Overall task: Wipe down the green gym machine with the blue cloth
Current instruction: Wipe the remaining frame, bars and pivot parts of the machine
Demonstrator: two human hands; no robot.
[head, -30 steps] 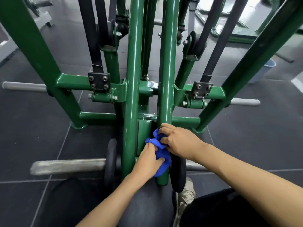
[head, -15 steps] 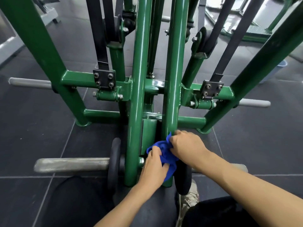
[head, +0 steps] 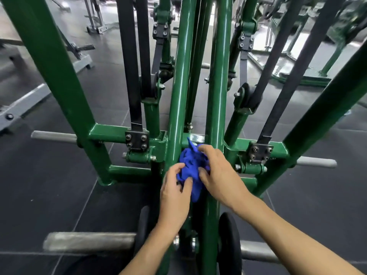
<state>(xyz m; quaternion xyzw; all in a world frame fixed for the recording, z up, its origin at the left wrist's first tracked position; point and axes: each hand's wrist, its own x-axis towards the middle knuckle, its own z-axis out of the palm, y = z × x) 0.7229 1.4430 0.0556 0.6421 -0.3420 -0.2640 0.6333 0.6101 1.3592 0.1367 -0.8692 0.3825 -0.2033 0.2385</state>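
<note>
The green gym machine (head: pixel 179 80) fills the view, with two upright green tubes in the middle and slanted green posts on both sides. A crumpled blue cloth (head: pixel 190 165) sits bunched between the two central tubes, just below the cross bar. My left hand (head: pixel 174 192) pinches the cloth's lower left part with curled fingers. My right hand (head: pixel 217 175) grips the cloth from the right, fingers wrapped over its top. Part of the cloth is hidden under both hands.
Black straps (head: pixel 131 60) run down to bolted brackets (head: pixel 137 140) on either side. Grey plate pegs (head: pixel 53 136) stick out left and right, and a thicker grey bar (head: pixel 89 241) lies low at the left beside black weight plates (head: pixel 228 241). Dark rubber floor surrounds the frame.
Both hands have carried the cloth upward along the central tubes, from near the base toward the cross bar. The view has tilted up, showing more of the machine's upper parts.
</note>
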